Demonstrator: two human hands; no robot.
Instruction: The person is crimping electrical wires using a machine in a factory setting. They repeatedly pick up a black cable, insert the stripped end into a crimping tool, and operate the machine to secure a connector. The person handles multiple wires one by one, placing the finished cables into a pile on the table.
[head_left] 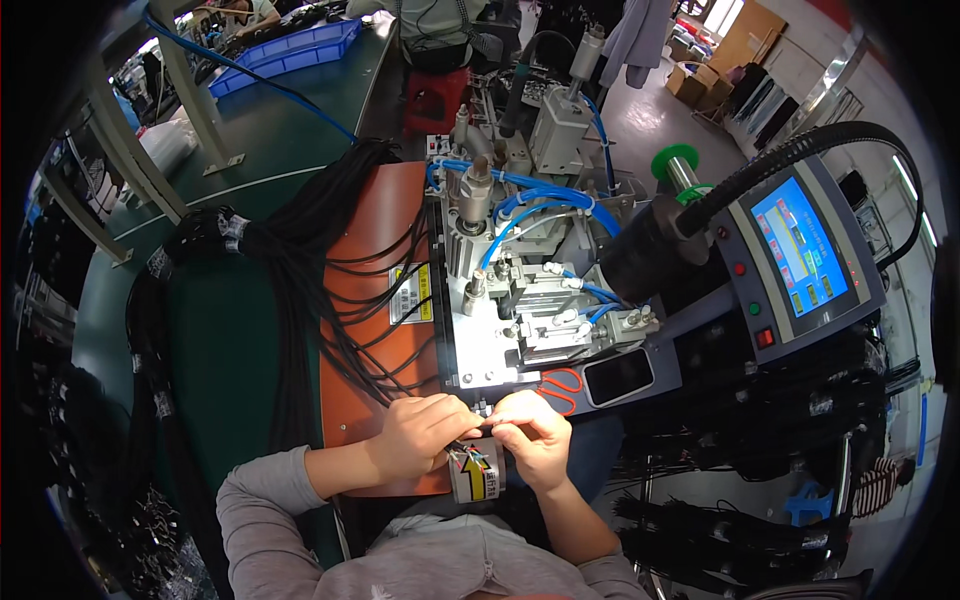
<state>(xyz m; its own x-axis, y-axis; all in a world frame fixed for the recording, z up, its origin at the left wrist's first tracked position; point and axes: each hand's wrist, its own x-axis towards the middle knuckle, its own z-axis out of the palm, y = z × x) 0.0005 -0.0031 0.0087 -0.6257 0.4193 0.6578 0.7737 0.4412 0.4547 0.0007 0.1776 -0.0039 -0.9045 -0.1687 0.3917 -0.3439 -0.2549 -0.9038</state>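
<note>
My left hand is closed, its fingertips pinched together in front of the machine's lit metal plate. A black cable with thin coloured wire ends comes out beneath those fingers. My right hand is closed too, thumb against forefinger, its tips almost touching the left ones. Whatever lies in the right pinch is tiny and mostly hidden. Just below the hands sits a light grey part with a yellow arrow label. Orange-handled scissors lie beyond my right hand, beside a dark-screened phone.
Black cables spread over the orange board at the left. The machine with blue air hoses stands ahead. A control panel with a lit screen and a thick black lamp arm are at right. A blue tray stands far left.
</note>
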